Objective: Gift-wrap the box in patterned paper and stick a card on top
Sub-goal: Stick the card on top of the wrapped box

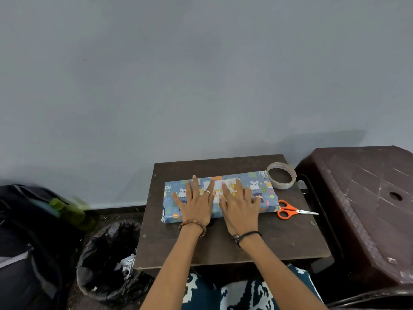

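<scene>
Plain grey-blue wall [201, 74] filling the upper view, evenly lit. Small dark brown counter [223, 247] standing against it. Dark brown plastic stool [368, 209] sitting just beside, right. Black-lined bin [107, 260] and dark backpack [26, 242] resting on dark floor [120, 212], left.

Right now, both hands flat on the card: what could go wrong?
1. The card may stick crooked if the left hand or right hand slides while pressing.
2. The scissors lie close beside the box; turning it could knock them off the table.
</scene>
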